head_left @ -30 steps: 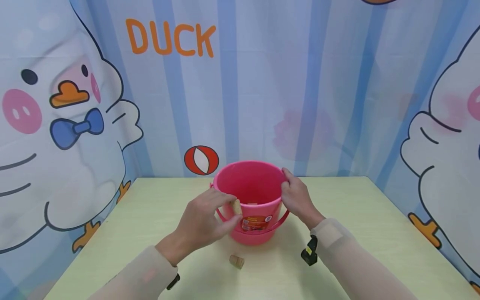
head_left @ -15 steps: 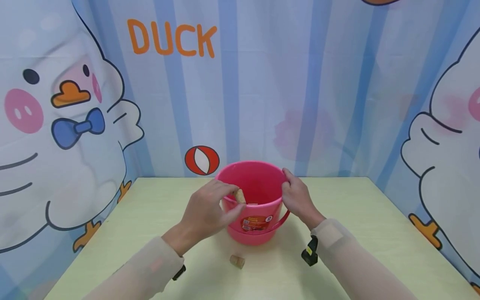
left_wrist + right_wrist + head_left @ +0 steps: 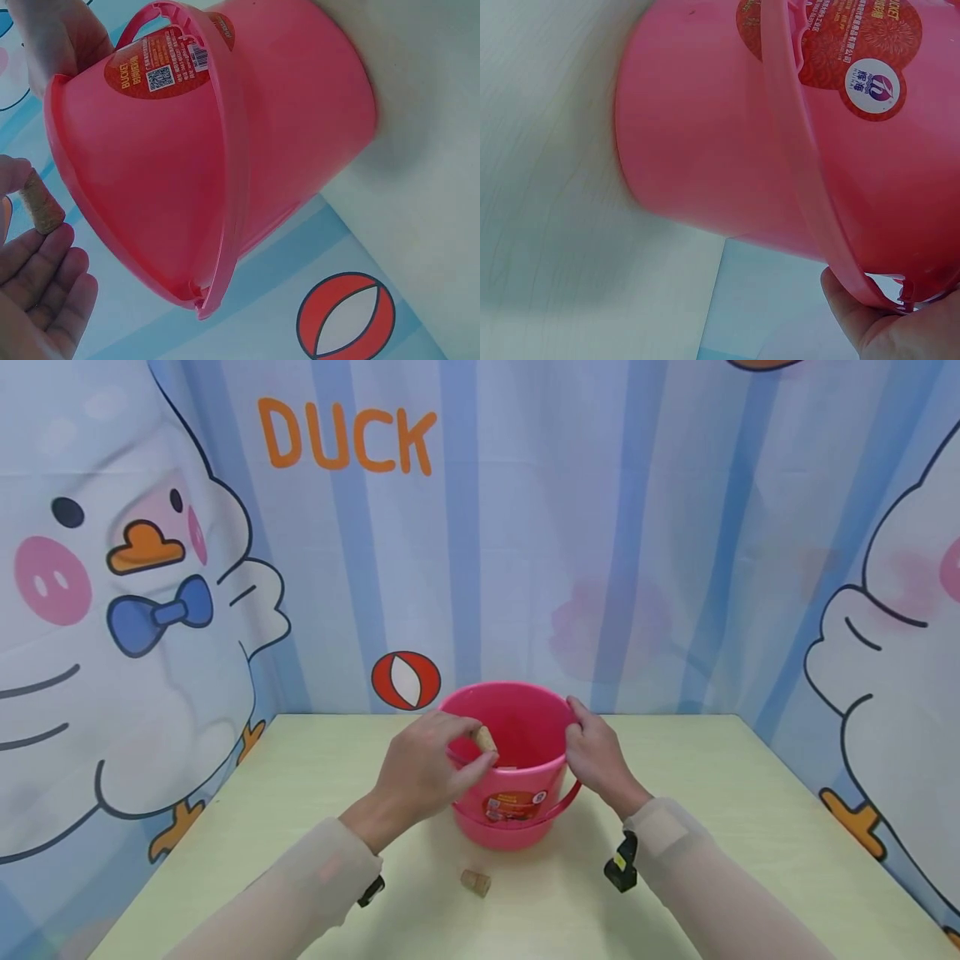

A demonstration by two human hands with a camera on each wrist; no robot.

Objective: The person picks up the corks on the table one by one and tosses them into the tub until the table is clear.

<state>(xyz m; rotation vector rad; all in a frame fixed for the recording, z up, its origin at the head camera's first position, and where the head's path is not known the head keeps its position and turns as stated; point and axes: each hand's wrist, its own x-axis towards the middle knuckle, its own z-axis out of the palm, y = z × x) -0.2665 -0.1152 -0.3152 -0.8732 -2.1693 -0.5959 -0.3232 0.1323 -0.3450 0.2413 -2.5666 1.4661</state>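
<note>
A pink bucket with a red label stands upright on the table. My left hand pinches a cork between thumb and fingertips, right at the bucket's near left rim. In the left wrist view the cork is held by its two ends, above the rim. My right hand grips the bucket's right side at the rim, by the handle joint; the right wrist view shows that hand there. Another cork lies on the table in front of the bucket. Most of the bucket's floor is hidden.
The pale table ends at a curtain printed with ducks and a red ball. The bucket's lowered handle hangs across its front. A black strap piece hangs at my right cuff.
My left hand has moved up and slightly right with the cork, from in front of the bucket to its rim. The right hand keeps its grip, and the table cork has stayed put.
</note>
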